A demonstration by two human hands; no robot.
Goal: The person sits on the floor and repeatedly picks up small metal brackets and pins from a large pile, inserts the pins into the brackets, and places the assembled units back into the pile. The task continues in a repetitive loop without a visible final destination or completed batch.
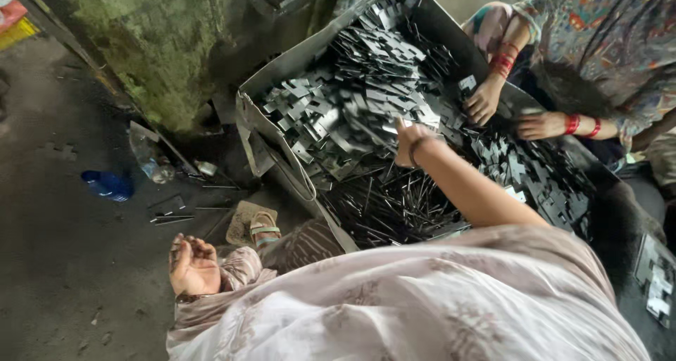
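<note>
Head view: the right hand (pixel 410 139) reaches out over the big sheet-metal tray (pixel 282 72), fingers curled down into the heap of flat metal stampings (pixel 352 86). It looks like picking from the pile; whether a piece is pinched already, I cannot tell, as the fingertips are buried among the plates. The left hand (pixel 191 266) hangs back near the floor (pixel 63 262), palm up, fingers loosely curled, holding nothing. By my reading, the next move calls for a firm pinch on one thin plate and a clean lift, since the pieces interlock and their edges look sharp. The stampings are grey, shiny, notched and T-shaped; thin dark rods (pixel 394 206) lie bundled at the near end. Across the tray, a co-worker's two hands (pixel 486 100) rest on the plates, red bangles at the wrists. A blue bottle (pixel 107 185) lies on the dusty floor.
</note>
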